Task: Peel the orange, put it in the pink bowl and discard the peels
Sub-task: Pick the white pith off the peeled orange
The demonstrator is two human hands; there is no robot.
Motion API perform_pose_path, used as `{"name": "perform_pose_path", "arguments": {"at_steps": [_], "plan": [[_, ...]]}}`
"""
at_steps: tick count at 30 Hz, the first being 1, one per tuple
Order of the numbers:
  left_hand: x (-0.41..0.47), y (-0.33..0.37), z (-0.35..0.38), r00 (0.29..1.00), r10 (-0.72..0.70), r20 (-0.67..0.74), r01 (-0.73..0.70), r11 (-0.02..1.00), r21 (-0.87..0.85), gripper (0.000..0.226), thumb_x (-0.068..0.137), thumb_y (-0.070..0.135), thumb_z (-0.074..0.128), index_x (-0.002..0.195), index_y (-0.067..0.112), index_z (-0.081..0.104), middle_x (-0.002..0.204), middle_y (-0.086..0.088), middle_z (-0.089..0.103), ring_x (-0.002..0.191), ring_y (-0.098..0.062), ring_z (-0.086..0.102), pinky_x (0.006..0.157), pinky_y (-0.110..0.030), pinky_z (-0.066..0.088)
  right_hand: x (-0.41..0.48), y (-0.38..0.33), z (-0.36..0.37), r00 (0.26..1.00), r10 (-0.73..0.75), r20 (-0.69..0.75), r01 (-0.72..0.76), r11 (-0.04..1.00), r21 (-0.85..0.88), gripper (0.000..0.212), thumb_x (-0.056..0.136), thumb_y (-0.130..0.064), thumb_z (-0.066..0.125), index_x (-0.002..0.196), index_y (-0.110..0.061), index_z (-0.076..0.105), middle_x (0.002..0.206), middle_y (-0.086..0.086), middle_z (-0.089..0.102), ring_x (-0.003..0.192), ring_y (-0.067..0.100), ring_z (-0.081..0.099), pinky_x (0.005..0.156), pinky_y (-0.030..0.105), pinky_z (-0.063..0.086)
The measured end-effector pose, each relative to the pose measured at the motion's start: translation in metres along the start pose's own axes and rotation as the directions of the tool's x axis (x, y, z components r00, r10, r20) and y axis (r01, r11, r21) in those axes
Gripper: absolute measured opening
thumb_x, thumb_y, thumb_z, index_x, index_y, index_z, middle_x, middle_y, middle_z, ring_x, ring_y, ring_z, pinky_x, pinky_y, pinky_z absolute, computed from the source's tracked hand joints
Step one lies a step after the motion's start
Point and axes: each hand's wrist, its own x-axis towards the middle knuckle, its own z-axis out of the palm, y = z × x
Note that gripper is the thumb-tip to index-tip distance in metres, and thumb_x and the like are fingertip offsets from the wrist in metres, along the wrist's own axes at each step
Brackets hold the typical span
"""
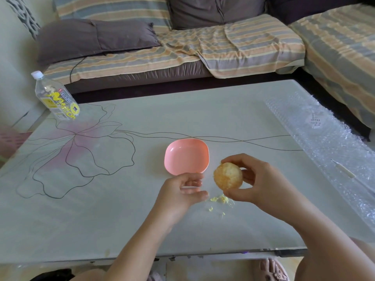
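Observation:
A peeled orange (228, 175), pale and covered in white pith, is held above the table by my right hand (257, 180), whose thumb and fingers curl round it. My left hand (183, 190) hovers just left of the orange, palm up, fingers loosely bent, holding nothing. The empty pink bowl (186, 156) sits on the table just beyond my left hand. Small yellow scraps of pith (220, 200) lie on the table beneath the orange.
A clear plastic bottle (54, 96) with a yellow label stands at the table's far left corner. Bubble wrap (324, 138) covers the right side of the glass table (101, 220). A striped sofa with dark cushions lies behind.

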Motion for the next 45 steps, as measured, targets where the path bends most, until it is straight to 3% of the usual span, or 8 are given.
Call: {"name": "perform_pose_path", "arguments": {"at_steps": [5, 11, 15, 20, 24, 28, 34, 45], "plan": [[-0.001, 0.006, -0.002, 0.891, -0.244, 0.383, 0.383, 0.857, -0.344, 0.046, 0.086, 0.05, 0.049, 0.112, 0.015, 0.064, 0.109, -0.012, 0.071, 0.105, -0.03, 0.066, 0.098, -0.048, 0.043, -0.003, -0.006, 0.001, 0.992, -0.126, 0.0, 0.126, 0.99, 0.068, 0.059, 0.064, -0.007, 0.081, 0.109, -0.036, 0.058, 0.104, -0.021, 0.065, 0.105, -0.004, 0.059, 0.089, 0.014, 0.047], [-0.001, 0.003, 0.005, 0.802, -0.134, 0.582, 0.485, 0.714, -0.505, 0.071, 0.079, 0.064, 0.051, 0.115, 0.005, 0.065, 0.1, -0.016, 0.071, 0.107, -0.034, 0.064, 0.094, -0.056, 0.041, -0.007, -0.011, 0.005, 0.98, -0.19, 0.064, 0.185, 0.979, 0.086, 0.08, 0.065, -0.008, 0.082, 0.122, -0.049, 0.045, 0.111, -0.021, 0.065, 0.12, -0.005, 0.049, 0.099, 0.034, 0.045], [-0.001, 0.005, 0.004, 0.815, -0.064, 0.576, 0.459, 0.678, -0.574, 0.068, 0.067, 0.059, 0.068, 0.112, 0.008, 0.067, 0.103, -0.015, 0.07, 0.097, -0.026, 0.068, 0.093, -0.057, 0.043, -0.008, -0.011, 0.005, 0.97, -0.223, 0.094, 0.218, 0.974, 0.059, 0.077, 0.068, -0.011, 0.081, 0.124, -0.05, 0.045, 0.117, -0.028, 0.061, 0.12, -0.012, 0.045, 0.1, 0.018, 0.041], [-0.002, 0.005, 0.005, 0.884, -0.078, 0.461, 0.402, 0.631, -0.663, 0.047, 0.079, 0.047, 0.055, 0.096, 0.008, 0.075, 0.096, -0.016, 0.07, 0.087, -0.025, 0.07, 0.096, -0.057, 0.041, -0.007, -0.012, 0.008, 0.939, -0.341, -0.047, 0.332, 0.933, -0.138, 0.051, 0.072, -0.033, 0.079, 0.117, -0.044, 0.059, 0.117, -0.031, 0.058, 0.113, -0.014, 0.049, 0.089, 0.0, 0.033], [-0.002, 0.007, 0.004, 0.932, -0.047, 0.36, 0.32, 0.574, -0.754, 0.039, 0.075, 0.037, 0.07, 0.095, 0.004, 0.073, 0.099, -0.02, 0.069, 0.086, -0.03, 0.07, 0.088, -0.052, 0.051, -0.006, -0.006, 0.011, 0.866, -0.44, -0.237, 0.387, 0.89, -0.241, 0.026, 0.074, -0.037, 0.07, 0.099, -0.031, 0.072, 0.093, -0.022, 0.062, 0.088, -0.004, 0.06, 0.07, 0.005, 0.04], [0.0, 0.006, 0.002, 0.935, 0.005, 0.354, 0.293, 0.547, -0.784, 0.058, 0.044, 0.025, 0.093, 0.094, 0.002, 0.074, 0.105, -0.026, 0.067, 0.091, -0.035, 0.069, 0.085, -0.048, 0.054, -0.007, -0.001, 0.018, 0.803, -0.504, -0.318, 0.409, 0.854, -0.321, 0.018, 0.075, -0.027, 0.071, 0.093, -0.022, 0.076, 0.084, -0.014, 0.069, 0.074, 0.001, 0.062, 0.058, 0.005, 0.041], [-0.001, 0.003, 0.007, 0.966, -0.03, 0.257, 0.224, 0.594, -0.773, 0.032, 0.071, 0.023, 0.07, 0.094, 0.002, 0.074, 0.104, -0.024, 0.067, 0.086, -0.031, 0.07, 0.084, -0.044, 0.056, -0.004, 0.002, 0.03, 0.696, -0.649, -0.306, 0.407, 0.708, -0.577, 0.014, 0.076, -0.014, 0.069, 0.087, -0.011, 0.076, 0.075, 0.0, 0.072, 0.048, 0.018, 0.06, 0.042, 0.024, 0.048], [-0.007, 0.009, 0.009, 0.974, -0.046, 0.221, 0.203, 0.605, -0.77, 0.03, 0.073, 0.023, 0.062, 0.088, 0.0, 0.074, 0.097, -0.023, 0.069, 0.081, -0.03, 0.071, 0.083, -0.042, 0.056, -0.001, 0.009, 0.033, 0.695, -0.658, -0.289, 0.422, 0.699, -0.577, 0.018, 0.087, -0.017, 0.059, 0.079, -0.008, 0.073, 0.064, 0.006, 0.066, 0.049, 0.026, 0.06, 0.041, 0.028, 0.049]]}}
